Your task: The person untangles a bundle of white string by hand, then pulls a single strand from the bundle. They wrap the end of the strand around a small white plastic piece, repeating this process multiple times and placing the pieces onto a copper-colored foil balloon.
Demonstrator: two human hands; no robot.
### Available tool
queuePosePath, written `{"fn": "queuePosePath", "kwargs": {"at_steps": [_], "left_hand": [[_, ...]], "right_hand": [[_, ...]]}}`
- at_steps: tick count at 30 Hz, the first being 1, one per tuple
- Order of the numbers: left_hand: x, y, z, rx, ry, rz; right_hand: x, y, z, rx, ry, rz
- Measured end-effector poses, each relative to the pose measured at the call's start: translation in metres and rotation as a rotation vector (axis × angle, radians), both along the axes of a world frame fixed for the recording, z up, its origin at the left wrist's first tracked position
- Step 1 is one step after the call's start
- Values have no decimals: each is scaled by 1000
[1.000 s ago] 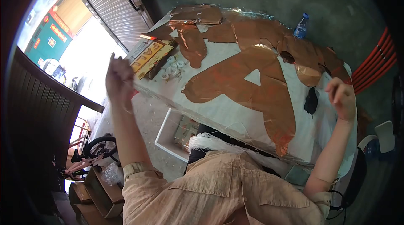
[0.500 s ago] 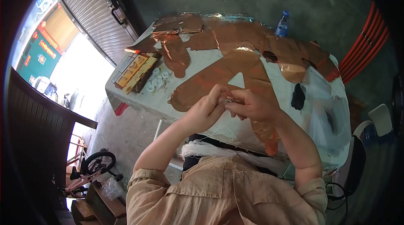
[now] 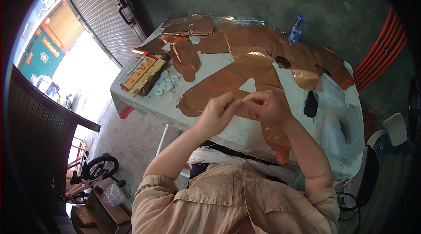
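Observation:
My left hand (image 3: 219, 110) and my right hand (image 3: 268, 108) meet above the near side of the table, thumbs and fingers pinched close together. Whatever lies between the fingertips is too small and hidden to make out. Beneath them is a flat copper-brown foil piece (image 3: 219, 79), like an uninflated balloon, with a triangular opening. Its narrow end (image 3: 275, 140) reaches the table's near edge by my right forearm, with fine pale threads over it. A bundle of white strings (image 3: 212, 156) lies across my lap.
More copper-brown foil pieces (image 3: 250, 37) lie along the table's far side. At the left are a yellow box (image 3: 142, 74) and several small white rolls (image 3: 164, 86). A water bottle (image 3: 296, 30), a black item (image 3: 311, 104) and clear plastic bags (image 3: 335, 124) are on the right.
My hands have turned slightly and their fingertips now pinch closer together; the small light-coloured ring-like spot seen between them earlier is hidden. The view has shifted a little.

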State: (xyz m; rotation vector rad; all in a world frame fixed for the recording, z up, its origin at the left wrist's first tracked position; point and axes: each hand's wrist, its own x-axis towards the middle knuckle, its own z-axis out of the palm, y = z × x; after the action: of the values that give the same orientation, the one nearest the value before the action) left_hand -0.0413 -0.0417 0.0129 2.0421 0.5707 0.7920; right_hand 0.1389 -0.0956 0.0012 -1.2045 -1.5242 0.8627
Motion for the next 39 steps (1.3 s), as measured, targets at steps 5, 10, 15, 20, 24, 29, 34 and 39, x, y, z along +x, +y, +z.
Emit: {"fn": "queuePosePath", "kwargs": {"at_steps": [5,10,15,20,24,29,34,39], "left_hand": [[2,5,-19,-27,53,-73],[2,1,-8,-174,-183,-90],[2,5,-11,-159,19,-89],[-3,10,-2,-396,-163,-166],[-1,7,-7,-343,63,-189],[-2,11,2,-530,-172,-263],[5,-1,2,-355,-111,-251],[3,13,-7,-346,-117,-207]], "right_hand": [[-1,-8,23,-258,597,253],[8,-4,16,-204,267,136],[-1,-8,25,-224,581,286],[11,-9,15,-225,178,330],[-1,-10,25,-105,408,250],[12,-12,20,-161,120,354],[3,-3,11,80,245,116],[11,-15,23,-248,239,412]]}}
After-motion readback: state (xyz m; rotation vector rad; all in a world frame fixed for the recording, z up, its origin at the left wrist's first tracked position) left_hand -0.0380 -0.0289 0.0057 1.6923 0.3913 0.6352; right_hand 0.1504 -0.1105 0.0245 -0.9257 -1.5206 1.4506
